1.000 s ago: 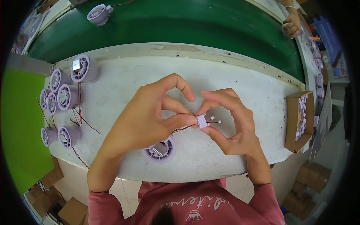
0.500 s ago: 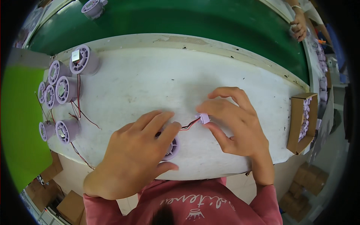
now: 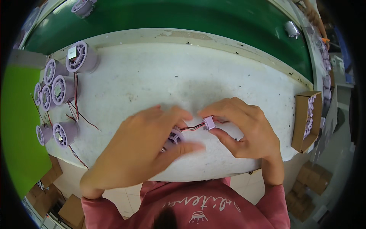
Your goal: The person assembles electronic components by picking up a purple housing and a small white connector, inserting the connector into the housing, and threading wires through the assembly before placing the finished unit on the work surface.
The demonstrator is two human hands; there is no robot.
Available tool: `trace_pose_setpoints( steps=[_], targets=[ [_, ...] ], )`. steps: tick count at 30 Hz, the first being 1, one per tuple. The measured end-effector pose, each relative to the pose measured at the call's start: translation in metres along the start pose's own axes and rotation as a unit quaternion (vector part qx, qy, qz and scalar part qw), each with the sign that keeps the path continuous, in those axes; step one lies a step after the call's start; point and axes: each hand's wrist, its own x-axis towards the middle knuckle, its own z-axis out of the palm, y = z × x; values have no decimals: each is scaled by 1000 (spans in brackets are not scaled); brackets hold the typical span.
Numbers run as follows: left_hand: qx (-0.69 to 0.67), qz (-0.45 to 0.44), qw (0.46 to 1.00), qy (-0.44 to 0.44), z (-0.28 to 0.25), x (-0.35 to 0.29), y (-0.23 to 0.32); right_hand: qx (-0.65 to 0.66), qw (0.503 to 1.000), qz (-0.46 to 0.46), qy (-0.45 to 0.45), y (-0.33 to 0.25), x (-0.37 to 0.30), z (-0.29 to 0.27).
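Observation:
Between the thumb and fingers of my right hand (image 3: pixel 246 128) is a small lilac plastic clip (image 3: pixel 209 123), pinched a little above the table. Thin red and black wires (image 3: pixel 193 127) run from it leftward to a round lilac fan-like housing (image 3: pixel 173 138), and some wire shows on its right side too. My left hand (image 3: pixel 152 131), blurred by motion, hovers over that housing and covers much of it. Its thumb and fingers are spread apart, with no firm hold visible.
Several lilac housings (image 3: pixel 64 90) with trailing wires stand at the table's left. A cardboard box (image 3: pixel 304 126) of small lilac parts sits at the right edge. Beyond the table runs a green belt (image 3: pixel 171 17) carrying a silvery cylindrical part (image 3: pixel 292 29). Another person's arm (image 3: pixel 313 15) shows far right.
My left hand has moved right, its thumb swinging outward. The clip stays in my right hand, slightly turned, with wire now showing beyond it. The other person's hand has left the belt, exposing the silvery part.

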Motion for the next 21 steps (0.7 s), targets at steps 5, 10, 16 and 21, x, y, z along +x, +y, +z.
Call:
trace_pose_setpoints(
  steps=[5,10,16,21],
  targets=[
    [23,-62,998,-20,-2,22,8,22,999,7,31,4,-3,4],
    [62,-27,998,-11,5,33,8,-42,998,-27,43,3,-2,4],
    [66,-14,998,4,12,40,7,-125,991,-39,6,0,-1,2],
    [19,-39,999,-17,6,41,9,53,998,37,-13,10,0,2]
  ],
)
